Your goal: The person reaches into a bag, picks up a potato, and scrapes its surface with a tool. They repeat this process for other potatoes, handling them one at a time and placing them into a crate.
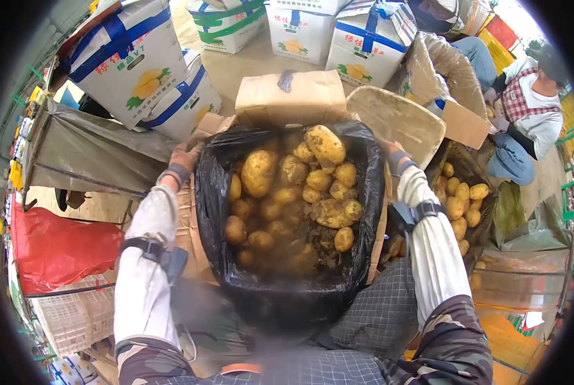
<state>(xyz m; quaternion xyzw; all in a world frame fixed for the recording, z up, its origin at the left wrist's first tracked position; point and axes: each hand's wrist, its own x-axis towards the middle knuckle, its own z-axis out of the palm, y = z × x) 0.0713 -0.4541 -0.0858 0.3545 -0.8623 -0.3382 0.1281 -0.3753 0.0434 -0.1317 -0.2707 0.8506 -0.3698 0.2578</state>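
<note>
In front of my body stands a cardboard box [184, 234] lined with a black plastic bag [211, 212]. Inside lie several soil-covered potatoes [259, 173] of mixed sizes, with loose dirt among them; the middle and lower part look smeared. My left hand [185, 157] grips the box's left side near its far corner, fingers bent at the edge. On the opposite side my right hand [391, 151] holds the box's far right edge, its fingertips partly hidden by the bag. The far cardboard flap [291, 98] stands up between the two hands.
Printed white potato cartons [133, 70] are stacked at left and across the back. A dirty pale tub [396, 119] leans beyond my right hand. More potatoes [461, 202] lie in a dark container on the right. A co-worker [528, 106] sits at far right. Red sacking [62, 247] hangs left.
</note>
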